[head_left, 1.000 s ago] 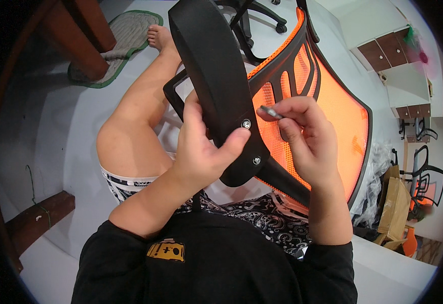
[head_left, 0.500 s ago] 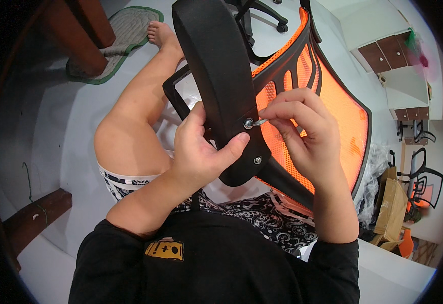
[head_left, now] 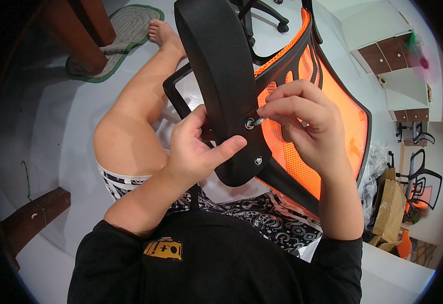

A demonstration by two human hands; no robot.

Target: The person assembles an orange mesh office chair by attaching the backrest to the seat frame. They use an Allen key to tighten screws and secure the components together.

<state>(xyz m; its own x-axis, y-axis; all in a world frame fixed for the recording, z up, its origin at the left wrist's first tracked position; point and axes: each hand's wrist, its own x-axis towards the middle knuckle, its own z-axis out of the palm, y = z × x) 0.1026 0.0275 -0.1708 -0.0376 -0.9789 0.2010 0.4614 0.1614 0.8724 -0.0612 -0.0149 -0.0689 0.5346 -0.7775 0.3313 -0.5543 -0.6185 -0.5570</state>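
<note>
A long black padded chair part (head_left: 221, 76) stands on edge in front of me, beside the chair's orange mesh backrest (head_left: 340, 116). My left hand (head_left: 193, 147) grips the part near its lower end, with the thumb along its face and the other fingers hidden behind. Between thumb and fingertips, my right hand (head_left: 302, 114) pinches a small bent metal hex key (head_left: 259, 121). The key's tip sits in the upper bolt (head_left: 249, 124). A second bolt (head_left: 258, 160) shows lower down, with nothing touching it.
A black loop-shaped frame (head_left: 176, 91) lies left of the padded part. Beyond it is a black wheeled base (head_left: 269, 20). Cardboard (head_left: 390, 210) and clear plastic wrap (head_left: 376, 177) lie to the right, near other chairs (head_left: 424, 182). Wooden legs (head_left: 87, 45) stand on a grey mat (head_left: 130, 30).
My right fingers have shifted slightly up with the hex key, which has turned a little at the bolt. My left hand has edged slightly left, still holding the padded part.
</note>
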